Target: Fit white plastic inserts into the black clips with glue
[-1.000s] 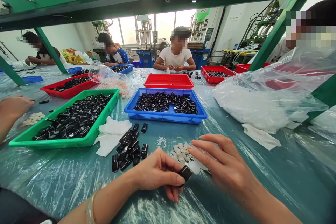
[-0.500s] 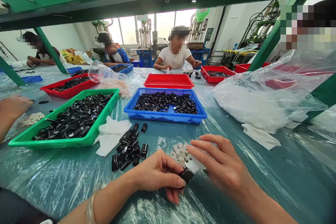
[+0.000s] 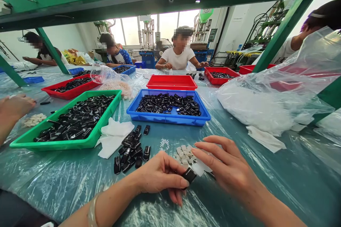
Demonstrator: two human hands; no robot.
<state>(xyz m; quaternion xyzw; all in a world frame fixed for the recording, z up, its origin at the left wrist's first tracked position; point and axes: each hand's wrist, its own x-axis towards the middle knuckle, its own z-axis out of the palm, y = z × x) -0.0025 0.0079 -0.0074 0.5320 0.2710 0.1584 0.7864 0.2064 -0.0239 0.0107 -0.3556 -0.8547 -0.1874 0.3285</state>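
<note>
My left hand (image 3: 166, 177) pinches a small black rectangular plastic part (image 3: 189, 175) between thumb and fingers. Just to its right, my right hand (image 3: 226, 165) has its fingers stretched out and slightly apart, over a whitish translucent piece (image 3: 200, 166). A dark sliver shows beneath that palm; I cannot make out what it is. The right thumb is hidden. Beyond the fingertips lies a heap of small off-white pads (image 3: 183, 153), with tiny white bits (image 3: 164, 144) beside it. Left of these, a loose pile of similar black parts (image 3: 130, 149) rests on the plastic-covered table.
A green tray (image 3: 57, 144) and a blue tray (image 3: 167, 117) hold many black parts. Behind stands a red tray (image 3: 172, 82). White cloths (image 3: 113, 136) and a clear bag of white material (image 3: 255, 103) lie about. At left is a co-worker's hand (image 3: 17, 108); others sit opposite.
The black part in my left hand is tipped slightly, showing more of its top face. My right hand has hardly moved. The co-worker's hand at left has shifted slightly.
</note>
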